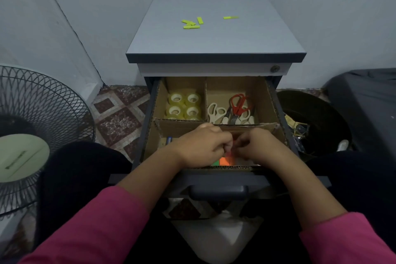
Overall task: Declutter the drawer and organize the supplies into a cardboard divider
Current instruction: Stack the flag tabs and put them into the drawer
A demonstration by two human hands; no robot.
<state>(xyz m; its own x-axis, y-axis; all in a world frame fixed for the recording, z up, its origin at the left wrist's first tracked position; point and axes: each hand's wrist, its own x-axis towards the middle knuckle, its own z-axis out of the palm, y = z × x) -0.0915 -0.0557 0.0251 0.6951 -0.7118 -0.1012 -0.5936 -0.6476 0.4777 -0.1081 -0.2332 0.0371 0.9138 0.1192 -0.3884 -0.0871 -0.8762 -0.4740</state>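
Both hands are down in the open drawer point(216, 191) at the middle of the view. The cardboard divider point(216, 125) fills it, split into back and front compartments.

The left hand point(201, 148) and the right hand point(257, 146) meet knuckle to knuckle over the front compartment, fingers curled in tight. Both grips are pressed together around something small and reddish between the fingertips, but the fingers hide it, so what they pinch cannot be told. Just below the hands, at 6 o'clock from them, orange and green sticky notes point(225, 161) lie against the front wall of the divider. At 9 o'clock from the left hand, a blue-tipped pen point(169, 140) pokes out in the same front compartment.

In the back left compartment, at 11 o'clock from the hands, clear tape rolls point(184, 106) stand packed together, holes up. In the back right compartment, at 1 o'clock, the scissors point(232, 110) lie heaped, one red-handled pair on top of cream-handled ones.

Up on the cabinet top point(214, 36), at 12 o'clock, yellow paper strips point(191, 23) lie scattered, one more well apart to their right.

A fan point(40, 130) stands on the floor at 9 o'clock, and a dark bin point(310, 122) sits at 3 o'clock.
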